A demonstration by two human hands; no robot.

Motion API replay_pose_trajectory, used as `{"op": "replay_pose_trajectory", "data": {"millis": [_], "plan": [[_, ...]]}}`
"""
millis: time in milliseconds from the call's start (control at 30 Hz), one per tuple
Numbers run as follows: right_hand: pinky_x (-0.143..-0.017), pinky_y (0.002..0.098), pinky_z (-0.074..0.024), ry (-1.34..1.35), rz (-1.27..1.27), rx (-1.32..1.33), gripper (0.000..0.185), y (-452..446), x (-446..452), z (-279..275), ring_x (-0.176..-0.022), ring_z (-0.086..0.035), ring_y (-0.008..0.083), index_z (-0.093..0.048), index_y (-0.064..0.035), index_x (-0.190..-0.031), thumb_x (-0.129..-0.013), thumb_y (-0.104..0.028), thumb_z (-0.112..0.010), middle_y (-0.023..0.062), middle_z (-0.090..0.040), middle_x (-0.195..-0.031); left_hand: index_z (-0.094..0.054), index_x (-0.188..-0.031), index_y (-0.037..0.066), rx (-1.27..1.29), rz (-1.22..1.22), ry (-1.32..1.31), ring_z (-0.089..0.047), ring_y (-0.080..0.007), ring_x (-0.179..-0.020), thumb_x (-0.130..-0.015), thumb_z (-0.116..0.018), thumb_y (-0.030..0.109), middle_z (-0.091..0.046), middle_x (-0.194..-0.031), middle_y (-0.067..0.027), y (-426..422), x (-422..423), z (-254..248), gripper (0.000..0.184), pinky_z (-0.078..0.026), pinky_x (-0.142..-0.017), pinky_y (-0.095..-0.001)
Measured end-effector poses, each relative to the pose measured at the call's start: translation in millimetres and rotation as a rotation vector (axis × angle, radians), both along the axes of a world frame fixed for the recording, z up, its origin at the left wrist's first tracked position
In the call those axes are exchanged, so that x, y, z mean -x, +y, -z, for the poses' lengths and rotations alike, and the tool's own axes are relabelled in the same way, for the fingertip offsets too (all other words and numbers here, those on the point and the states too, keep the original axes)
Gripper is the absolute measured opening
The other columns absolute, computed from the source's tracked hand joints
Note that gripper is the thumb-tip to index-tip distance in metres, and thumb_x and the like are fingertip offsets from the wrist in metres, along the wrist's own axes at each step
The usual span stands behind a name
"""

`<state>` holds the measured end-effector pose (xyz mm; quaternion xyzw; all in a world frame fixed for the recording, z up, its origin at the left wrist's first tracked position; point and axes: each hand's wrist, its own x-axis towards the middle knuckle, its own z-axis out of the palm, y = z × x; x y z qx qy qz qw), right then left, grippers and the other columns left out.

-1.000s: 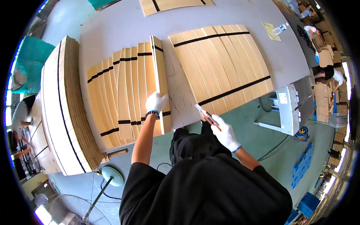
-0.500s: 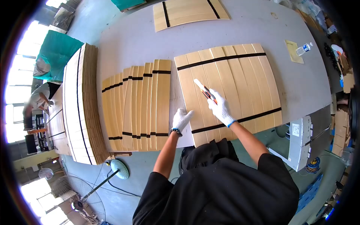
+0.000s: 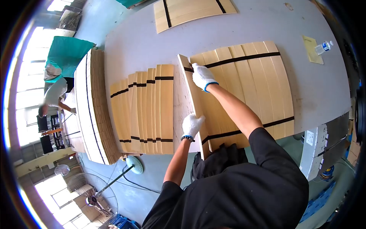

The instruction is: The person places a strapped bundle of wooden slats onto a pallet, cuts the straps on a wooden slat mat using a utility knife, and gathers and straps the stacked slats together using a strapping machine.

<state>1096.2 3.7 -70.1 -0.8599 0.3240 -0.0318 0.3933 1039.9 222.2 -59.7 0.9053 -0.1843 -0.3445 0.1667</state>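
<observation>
Wooden slats joined by two black strips form a panel (image 3: 244,76) on the grey table. Its leftmost slat (image 3: 192,99) is tilted up on edge. Gloved in white, my left hand (image 3: 193,125) is closed round the lower part of this slat. My right hand (image 3: 203,76), also gloved, is closed at the slat's upper black strip; the cutter seen earlier is mostly hidden in or behind it. To the left lies a row of overlapping slats (image 3: 146,110) with black strips across them.
Another strapped panel (image 3: 194,13) lies at the far edge of the table (image 3: 133,45). A tall stack of boards (image 3: 95,107) stands left. A bottle (image 3: 324,47) rests on yellow paper (image 3: 312,53) at right. A person (image 3: 57,93) bends over at far left; fans (image 3: 93,198) stand below.
My left hand went from the left row to the right panel, whose left slat is now raised. My right hand moved up to that slat's upper strip with the cutter.
</observation>
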Motion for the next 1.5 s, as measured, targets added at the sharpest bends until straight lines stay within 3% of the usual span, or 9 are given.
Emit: {"op": "replay_pose_trajectory", "data": {"millis": [400,600,800,933,1100,1233,1367,1400,1500], "plan": [[-0.071,0.0534,-0.0576,0.145,-0.122,0.103,0.025,106.1,100.7,-33.9,-0.084,-0.071,0.044,-0.055,0.0021,-0.115,-0.093,-0.01,-0.053,0.0285,-0.07,-0.088,-0.071,-0.075,-0.006,0.098,0.025,-0.12,-0.07,-0.0427,-0.07,-0.077,-0.067,0.042,-0.065,-0.067,-0.028,24.1,-15.0,53.9,0.048,-0.055,-0.067,-0.0467],[-0.068,0.0585,-0.0521,0.398,-0.163,-0.06,0.03,236.3,269.7,-73.2,-0.077,-0.068,0.046,-0.05,-0.0045,-0.122,-0.094,-0.014,-0.053,0.0275,-0.068,-0.08,-0.066,-0.069,-0.008,0.314,-0.038,0.088,-0.062,-0.0305,-0.052,-0.074,-0.068,0.041,-0.058,-0.055,-0.0225,43.2,-28.1,47.1,0.049,-0.049,-0.056,-0.0451],[-0.073,0.0583,-0.0513,0.569,-0.066,-0.176,0.033,301.0,322.0,-87.2,-0.083,-0.067,0.0459,-0.053,-0.0129,-0.127,-0.094,-0.016,-0.053,0.0243,-0.069,-0.087,-0.066,-0.068,-0.008,0.323,0.067,0.085,-0.062,-0.0328,-0.054,-0.076,-0.068,0.046,-0.057,-0.055,-0.024,59.0,-55.9,65.6,0.054,-0.05,-0.059,-0.0453],[-0.075,0.053,-0.0535,0.228,0.123,-0.256,0.042,315.4,335.7,-93.0,-0.086,-0.066,0.0478,-0.055,-0.0106,-0.133,-0.092,-0.017,-0.058,0.0276,-0.069,-0.092,-0.068,-0.071,-0.007,0.251,0.121,0.031,-0.066,-0.0365,-0.061,-0.076,-0.068,0.048,-0.061,-0.062,-0.0243,82.2,-81.4,55.9,0.055,-0.051,-0.062,-0.0457],[-0.098,0.0441,-0.0521,0.058,0.233,-0.256,0.048,309.0,338.3,-77.8,-0.118,-0.061,0.0425,-0.055,-0.0002,-0.137,-0.092,-0.016,-0.066,0.025,-0.061,-0.133,-0.067,-0.066,-0.005,0.131,0.212,-0.081,-0.066,-0.0343,-0.06,-0.077,-0.069,0.054,-0.06,-0.057,-0.0222,122.0,-110.5,37.7,0.059,-0.051,-0.06,-0.0455],[-0.097,0.0435,-0.0526,-0.002,0.242,-0.289,0.049,275.7,322.1,-74.4,-0.116,-0.062,0.0429,-0.055,-0.0015,-0.138,-0.093,-0.018,-0.066,0.0248,-0.063,-0.131,-0.068,-0.082,-0.003,-0.03,0.252,-0.246,-0.07,-0.0348,-0.074,-0.079,-0.071,0.05,-0.066,-0.075,-0.0226,139.5,-115.2,19.4,0.053,-0.054,-0.066,-0.0455],[-0.081,0.0429,-0.0564,-0.136,0.208,-0.214,0.05,225.9,309.7,-51.5,-0.095,-0.071,0.0397,-0.052,-0.0035,-0.14,-0.095,-0.019,-0.066,0.0238,-0.07,-0.115,-0.056,-0.111,0.004,0.003,0.139,-0.634,-0.066,-0.0398,-0.095,-0.083,-0.073,0.033,-0.059,-0.111,-0.0201,144.1,-93.8,13.4,0.044,-0.057,-0.079,-0.0494],[-0.068,0.0395,-0.0558,-0.175,0.258,-0.312,0.049,213.7,299.8,-62.0,-0.073,-0.072,0.0289,-0.052,-0.0041,-0.14,-0.095,-0.018,-0.066,0.0203,-0.072,-0.098,-0.056,-0.111,0.004,0.019,0.162,-0.62,-0.065,-0.0401,-0.096,-0.084,-0.073,0.033,-0.059,-0.111,-0.0205,139.6,-88.5,12.4,0.043,-0.057,-0.081,-0.0491],[-0.06,0.035,-0.0531,-0.278,0.261,-0.337,0.048,171.2,283.3,-35.4,-0.062,-0.066,0.0184,-0.052,-0.0041,-0.141,-0.097,-0.015,-0.065,0.0132,-0.068,-0.081,-0.058,-0.106,0.005,0.127,0.244,-0.614,-0.064,-0.0408,-0.099,-0.085,-0.071,0.029,-0.06,-0.109,-0.0225,112.6,-50.8,3.2,0.035,-0.055,-0.084,-0.0491]]}}
